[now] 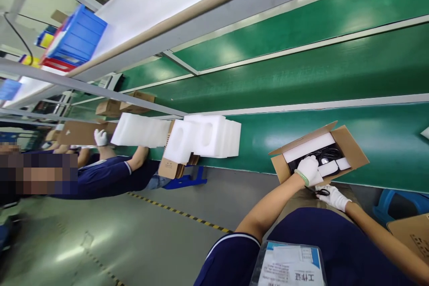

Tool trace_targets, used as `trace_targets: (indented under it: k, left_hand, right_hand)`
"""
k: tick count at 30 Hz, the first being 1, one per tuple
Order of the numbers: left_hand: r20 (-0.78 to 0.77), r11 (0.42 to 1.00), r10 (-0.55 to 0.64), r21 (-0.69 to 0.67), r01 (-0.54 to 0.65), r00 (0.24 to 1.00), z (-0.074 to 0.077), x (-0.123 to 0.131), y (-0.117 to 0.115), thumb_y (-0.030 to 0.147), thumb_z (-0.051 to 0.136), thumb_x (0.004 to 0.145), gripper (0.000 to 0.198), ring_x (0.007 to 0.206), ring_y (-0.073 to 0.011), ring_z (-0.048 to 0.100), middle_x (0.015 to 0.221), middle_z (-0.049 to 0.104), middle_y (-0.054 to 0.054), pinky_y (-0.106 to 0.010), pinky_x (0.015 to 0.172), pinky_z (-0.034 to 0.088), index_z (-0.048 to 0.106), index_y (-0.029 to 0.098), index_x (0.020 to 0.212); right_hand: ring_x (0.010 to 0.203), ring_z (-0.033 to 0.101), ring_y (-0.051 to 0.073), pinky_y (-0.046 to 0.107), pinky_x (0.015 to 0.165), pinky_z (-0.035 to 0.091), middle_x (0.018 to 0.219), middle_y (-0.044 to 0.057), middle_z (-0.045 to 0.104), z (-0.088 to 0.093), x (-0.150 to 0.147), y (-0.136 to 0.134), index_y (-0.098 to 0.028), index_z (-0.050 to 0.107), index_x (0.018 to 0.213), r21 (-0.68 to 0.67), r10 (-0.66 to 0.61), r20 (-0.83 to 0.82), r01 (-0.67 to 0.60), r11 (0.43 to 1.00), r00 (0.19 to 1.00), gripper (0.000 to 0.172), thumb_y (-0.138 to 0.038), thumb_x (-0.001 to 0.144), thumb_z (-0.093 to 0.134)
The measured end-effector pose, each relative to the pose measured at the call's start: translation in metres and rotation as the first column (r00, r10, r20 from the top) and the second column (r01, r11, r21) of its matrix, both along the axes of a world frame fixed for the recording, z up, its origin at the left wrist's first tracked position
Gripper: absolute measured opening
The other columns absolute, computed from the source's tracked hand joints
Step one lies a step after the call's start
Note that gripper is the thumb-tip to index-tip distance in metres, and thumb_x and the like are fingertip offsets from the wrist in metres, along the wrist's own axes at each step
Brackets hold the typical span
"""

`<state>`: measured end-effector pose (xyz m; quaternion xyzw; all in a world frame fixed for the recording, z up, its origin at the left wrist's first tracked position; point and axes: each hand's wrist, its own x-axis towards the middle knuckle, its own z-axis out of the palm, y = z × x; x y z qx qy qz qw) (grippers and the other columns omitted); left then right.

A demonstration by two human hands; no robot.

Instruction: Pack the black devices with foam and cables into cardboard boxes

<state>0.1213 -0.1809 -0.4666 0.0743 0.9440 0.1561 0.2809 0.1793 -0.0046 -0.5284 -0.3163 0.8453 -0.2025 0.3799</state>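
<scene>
An open cardboard box (pixel 350 145) stands on the green conveyor belt in front of me. White foam (pixel 308 146) lines it, and a coiled black cable (pixel 330 152) lies inside with other dark parts. My left hand (pixel 307 170), in a white glove, reaches over the near wall into the box; its fingers are curled down among the contents, and what they grip is hidden. Just outside the near wall, my gloved right hand (pixel 335 197) is closed on a small black looped thing (pixel 323 192), too small to identify surely.
White foam blocks (pixel 209 136) and flattened cartons (pixel 169 167) sit at the belt's left edge. Beyond them a co-worker's gloved hand (pixel 100 137) touches a brown carton (pixel 80 133). A shelf (pixel 201 13) runs above; a blue stool (pixel 395 203) stands right.
</scene>
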Motion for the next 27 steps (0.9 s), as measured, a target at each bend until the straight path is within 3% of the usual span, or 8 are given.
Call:
trace_targets:
  k: [3, 7, 10, 13, 16, 19, 23, 27]
  left_hand:
    - [0.003, 0.999, -0.03, 0.032, 0.03, 1.0, 0.006, 0.005, -0.01, 0.026, 0.053, 0.085, 0.022, 0.088, -0.0248, 0.064, 0.093, 0.064, -0.014, -0.038, 0.079, 0.055, 0.066, 0.009, 0.087]
    - [-0.054, 0.975, 0.093, 0.207, -0.08, 0.994, 0.019, 0.017, -0.028, 0.022, 0.044, 0.092, 0.026, 0.108, -0.0174, 0.06, 0.115, 0.065, -0.007, -0.031, 0.1, 0.048, 0.067, 0.014, 0.102]
    - [-0.085, 0.858, 0.345, 0.432, -0.277, 0.935, 0.037, 0.03, -0.038, 0.024, 0.048, 0.092, 0.026, 0.114, -0.0157, 0.058, 0.12, 0.065, -0.006, -0.029, 0.107, 0.043, 0.067, 0.014, 0.108]
    - [-0.076, 0.71, 0.471, 0.623, -0.327, 0.879, 0.062, 0.04, -0.042, 0.036, 0.052, 0.091, 0.041, 0.123, -0.018, 0.052, 0.131, 0.058, -0.009, -0.034, 0.111, 0.039, 0.058, 0.013, 0.124]
    - [0.007, 0.591, 0.448, 0.748, -0.302, 0.894, 0.088, 0.04, -0.045, 0.039, 0.05, 0.092, 0.051, 0.13, -0.0197, 0.046, 0.14, 0.05, -0.009, -0.037, 0.114, 0.036, 0.046, 0.015, 0.137]
    - [0.123, 0.532, 0.388, 0.779, -0.331, 0.913, 0.108, 0.033, -0.056, 0.037, 0.053, 0.09, 0.046, 0.124, -0.0212, 0.053, 0.134, 0.056, -0.008, -0.036, 0.108, 0.042, 0.053, 0.016, 0.131]
    - [0.119, 0.644, 0.346, 0.691, -0.328, 0.931, 0.124, 0.024, -0.071, 0.027, 0.066, 0.079, 0.045, 0.111, -0.0237, 0.06, 0.123, 0.063, -0.011, -0.032, 0.099, 0.047, 0.061, 0.009, 0.12]
    - [0.034, 0.744, 0.323, 0.609, -0.276, 0.946, 0.127, 0.018, -0.068, 0.03, 0.066, 0.08, 0.04, 0.107, -0.0216, 0.061, 0.116, 0.066, -0.008, -0.03, 0.097, 0.047, 0.065, 0.013, 0.116]
  right_hand:
    - [0.106, 0.063, 0.022, 0.032, 0.094, 0.049, 0.115, 0.012, 0.067, 0.018, -0.004, 0.048, -0.018, 0.065, 0.116, -0.015, -0.075, -0.033, 0.075, 0.997, 0.997, 0.035, -0.032, 0.092, 0.044]
    - [0.086, 0.065, 0.027, 0.042, 0.079, 0.051, 0.1, 0.011, 0.07, 0.08, -0.026, 0.086, -0.02, 0.064, 0.116, 0.046, -0.005, -0.316, 0.021, 0.999, 0.949, 0.034, -0.037, 0.091, 0.047]
    - [0.09, 0.061, 0.028, 0.045, 0.084, 0.046, 0.099, 0.011, 0.068, 0.134, -0.05, 0.066, -0.021, 0.065, 0.111, 0.054, 0.098, -0.532, -0.082, 0.995, 0.841, 0.028, -0.029, 0.091, 0.047]
    - [0.106, 0.056, 0.027, 0.045, 0.098, 0.04, 0.113, 0.01, 0.064, 0.163, -0.074, 0.029, -0.02, 0.064, 0.111, -0.06, 0.029, -0.688, -0.096, 0.994, 0.726, 0.028, -0.017, 0.089, 0.045]
    - [0.111, 0.053, 0.024, 0.044, 0.106, 0.035, 0.114, 0.012, 0.064, 0.156, -0.092, 0.001, -0.015, 0.063, 0.108, -0.226, -0.093, -0.755, -0.125, 0.966, 0.649, 0.029, -0.012, 0.089, 0.043]
    - [0.108, 0.053, 0.023, 0.044, 0.105, 0.038, 0.109, 0.013, 0.064, 0.131, -0.095, -0.018, -0.013, 0.061, 0.106, -0.351, -0.174, -0.745, -0.157, 0.923, 0.644, 0.028, -0.01, 0.088, 0.04]
    - [0.101, 0.055, 0.022, 0.042, 0.096, 0.046, 0.104, 0.012, 0.063, 0.1, -0.077, -0.037, -0.013, 0.059, 0.108, -0.439, -0.222, -0.646, -0.118, 0.891, 0.73, 0.031, -0.009, 0.088, 0.035]
    - [0.105, 0.054, 0.024, 0.042, 0.095, 0.046, 0.108, 0.016, 0.062, 0.084, -0.067, -0.042, -0.01, 0.059, 0.112, -0.392, -0.245, -0.635, -0.032, 0.92, 0.733, 0.034, -0.011, 0.09, 0.034]
